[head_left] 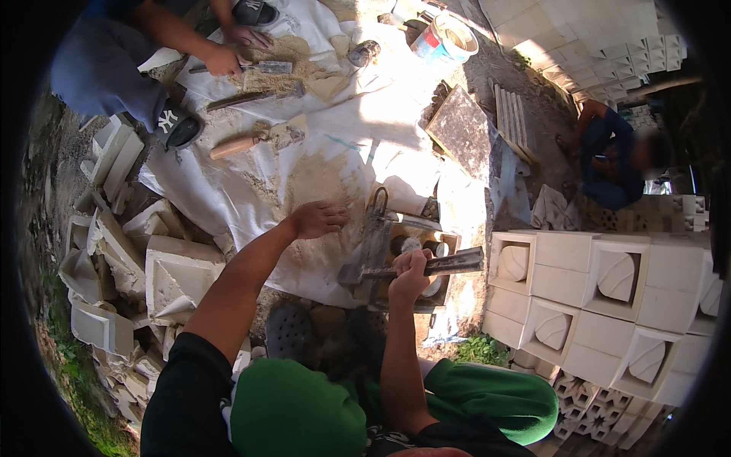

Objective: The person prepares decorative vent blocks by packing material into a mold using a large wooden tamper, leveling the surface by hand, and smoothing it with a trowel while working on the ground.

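Observation:
My left hand [320, 219] rests palm down on the sandy part of a white sheet [251, 183], fingers stretched out and holding nothing. My right hand [411, 276] is closed around a long grey bar-like tool [457, 262], which has a blocky piece at its left end; its exact kind is unclear. The tool lies across the front of a metal box mould [453, 242] with round shapes inside. A looped metal handle [380, 199] stands at the mould's left side. Pale sand [308, 186] is spread beside my left hand.
Broken pale blocks [179, 278] are piled at left; patterned blocks [579, 263] are stacked at right. Another person's hand [222, 61] holds a trowel [274, 67] at upper left. A wooden-handled trowel [236, 147], bucket [455, 42] and square board [462, 133] lie farther off. Someone crouches [609, 164] at right.

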### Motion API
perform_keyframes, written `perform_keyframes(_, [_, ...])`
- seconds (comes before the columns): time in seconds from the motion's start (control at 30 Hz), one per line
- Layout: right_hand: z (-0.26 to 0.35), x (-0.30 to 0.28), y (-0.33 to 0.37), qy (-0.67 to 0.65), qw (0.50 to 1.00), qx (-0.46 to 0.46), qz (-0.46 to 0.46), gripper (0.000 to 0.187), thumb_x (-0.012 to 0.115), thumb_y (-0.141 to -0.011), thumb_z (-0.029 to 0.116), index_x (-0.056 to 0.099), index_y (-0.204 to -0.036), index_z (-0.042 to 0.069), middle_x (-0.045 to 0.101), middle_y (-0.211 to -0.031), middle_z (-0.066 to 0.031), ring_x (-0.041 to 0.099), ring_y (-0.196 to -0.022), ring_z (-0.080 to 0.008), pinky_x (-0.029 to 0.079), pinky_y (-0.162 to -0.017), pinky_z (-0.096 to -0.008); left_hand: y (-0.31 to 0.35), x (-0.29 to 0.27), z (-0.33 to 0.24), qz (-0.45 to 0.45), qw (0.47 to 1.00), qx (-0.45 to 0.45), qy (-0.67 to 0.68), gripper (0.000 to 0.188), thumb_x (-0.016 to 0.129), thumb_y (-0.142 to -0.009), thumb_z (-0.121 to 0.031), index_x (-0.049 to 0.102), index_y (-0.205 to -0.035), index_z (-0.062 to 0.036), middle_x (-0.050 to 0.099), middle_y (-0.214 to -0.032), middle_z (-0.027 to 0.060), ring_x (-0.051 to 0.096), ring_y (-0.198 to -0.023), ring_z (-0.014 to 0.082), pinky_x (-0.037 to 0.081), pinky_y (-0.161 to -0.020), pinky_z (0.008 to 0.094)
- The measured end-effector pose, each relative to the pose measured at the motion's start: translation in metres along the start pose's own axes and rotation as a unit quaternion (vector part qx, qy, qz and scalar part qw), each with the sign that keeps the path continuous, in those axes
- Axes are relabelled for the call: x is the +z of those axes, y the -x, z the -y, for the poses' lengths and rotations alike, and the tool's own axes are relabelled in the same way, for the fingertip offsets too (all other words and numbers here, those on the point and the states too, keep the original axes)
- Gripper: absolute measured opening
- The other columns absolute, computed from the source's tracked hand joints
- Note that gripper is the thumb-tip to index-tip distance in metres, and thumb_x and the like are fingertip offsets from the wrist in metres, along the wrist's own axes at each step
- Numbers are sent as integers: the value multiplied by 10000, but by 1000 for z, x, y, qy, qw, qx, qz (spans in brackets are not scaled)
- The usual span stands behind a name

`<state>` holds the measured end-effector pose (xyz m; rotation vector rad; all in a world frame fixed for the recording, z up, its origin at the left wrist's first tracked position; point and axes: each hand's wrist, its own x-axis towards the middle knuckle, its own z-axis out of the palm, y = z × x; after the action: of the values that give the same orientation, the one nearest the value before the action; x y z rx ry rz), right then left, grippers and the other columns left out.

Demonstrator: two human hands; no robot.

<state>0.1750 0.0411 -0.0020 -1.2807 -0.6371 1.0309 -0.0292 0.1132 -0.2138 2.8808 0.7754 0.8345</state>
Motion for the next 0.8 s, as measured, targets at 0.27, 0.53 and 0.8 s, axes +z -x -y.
perform_keyframes(0.27, [-6, -5, -2, -43, 999, -2, -13, 200, 488, -829, 28, 360, -693, 99, 348, -524, 29, 322, -413, -54, 241, -383, -219, -14, -20, 23, 8, 982, -102, -159, 362, 539, -820, -264, 573, -1177, -219, 486, -1314, -31, 393, -1263, 154, 242, -1104, 422])
perform_keyframes(0.53, [-3, -6, 3, -50, 999, -14, -5, 203, 499, -838, 8, 380, -698, 93, 359, -536, 28, 318, -424, -49, 249, -389, -220, -30, -70, 10, 12, 958, -279, -63, 678, 530, -831, -509, 376, -1374, -133, 306, -1453, 113, 236, -1364, 285, 112, -1121, 507])
perform_keyframes(0.8, [-8, 20, 29, 38, 998, -14, 57, 243, 503, -847, 20, 361, -666, 98, 331, -544, 37, 312, -448, -52, 254, -413, -223, -12, -57, 6, 53, 865, -498, -24, 814, 541, -827, -539, 263, -1419, -55, 226, -1462, 242, 184, -1370, 383, 117, -1114, 512])
